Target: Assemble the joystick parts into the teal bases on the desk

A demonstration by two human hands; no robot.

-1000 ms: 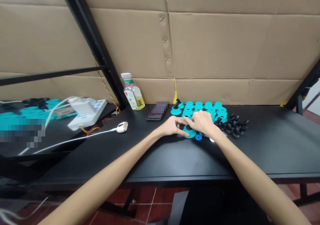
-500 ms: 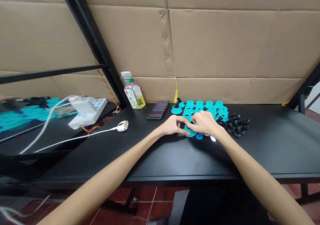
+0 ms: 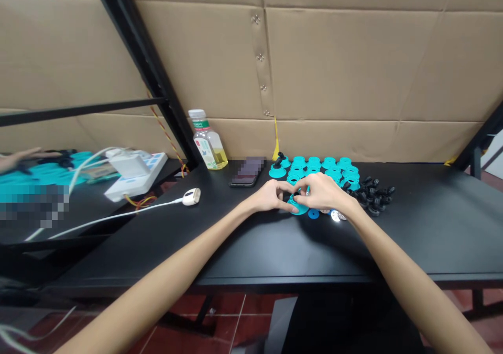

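A co-worker's hand [image 3: 19,157] has come in (far left, over the teal pieces [image 3: 39,174]).

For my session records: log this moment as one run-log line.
left hand: touching teal spool | right hand: touching same spool | beside: blue washer, silver discs, black fittings

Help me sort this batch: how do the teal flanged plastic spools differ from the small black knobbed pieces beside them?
The teal flanged spools are bright and round, while the small black knobbed pieces are dark and lumpy. Each spool is clearly larger than a black piece. The spools stand in tidy rows; the black pieces lie in a loose heap. Both sit side by side on the black tabletop.
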